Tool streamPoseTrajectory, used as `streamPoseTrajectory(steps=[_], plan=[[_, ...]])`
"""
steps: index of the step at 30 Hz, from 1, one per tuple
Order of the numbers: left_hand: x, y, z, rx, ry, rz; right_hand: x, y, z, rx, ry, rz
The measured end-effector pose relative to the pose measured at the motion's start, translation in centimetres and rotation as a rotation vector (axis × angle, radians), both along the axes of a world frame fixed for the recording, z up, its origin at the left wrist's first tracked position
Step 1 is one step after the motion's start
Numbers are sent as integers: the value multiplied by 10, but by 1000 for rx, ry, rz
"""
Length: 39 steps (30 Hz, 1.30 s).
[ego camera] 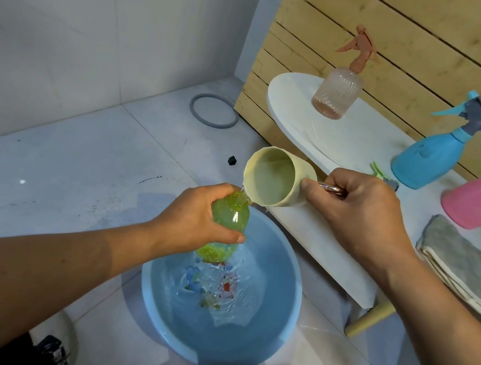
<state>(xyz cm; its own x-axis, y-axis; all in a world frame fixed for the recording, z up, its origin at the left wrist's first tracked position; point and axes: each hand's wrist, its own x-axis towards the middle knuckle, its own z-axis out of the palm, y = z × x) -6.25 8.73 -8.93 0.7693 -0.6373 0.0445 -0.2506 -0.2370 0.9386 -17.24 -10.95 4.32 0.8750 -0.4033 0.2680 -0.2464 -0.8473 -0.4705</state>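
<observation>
Centre frame, above one blue basin [268, 343] | I see left hand [194, 219] clasping one green bottle [231, 217] | right hand [359, 210] gripping one cream cup [275, 178] by its handle, pouring into the bottle | upper right: three spray bottles [423, 156]

Wall: a wall [70, 7] of large pale grey tiles with faint joints; it meets a second tiled wall at a far corner.
Floor: the floor [57, 175] is light grey tile, slightly glossy, with dark scuffs and specks and one small bright glint on the left.
Panel: wooden slats [419, 37], pale and horizontal with dark gaps, stand upright behind the desk.
Desk: the desk [297, 105] is low and white, rounded at its far end; a round wooden leg [369, 321] slants to the floor.
Light: soft, even, with blurred shadows on the tiles.
</observation>
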Motion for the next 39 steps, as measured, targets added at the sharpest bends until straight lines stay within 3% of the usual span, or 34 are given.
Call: streamPoseTrajectory(steps=[21, 30, 39], plan=[[-2, 0, 3, 19, 13, -5, 0, 4, 1, -80, 9, 3], [1, -1, 0, 21, 23, 16, 13, -12, -23, 617, 80, -37], [8, -3, -3, 14, 22, 43, 29, -40, -126, 824, 366, -106]])
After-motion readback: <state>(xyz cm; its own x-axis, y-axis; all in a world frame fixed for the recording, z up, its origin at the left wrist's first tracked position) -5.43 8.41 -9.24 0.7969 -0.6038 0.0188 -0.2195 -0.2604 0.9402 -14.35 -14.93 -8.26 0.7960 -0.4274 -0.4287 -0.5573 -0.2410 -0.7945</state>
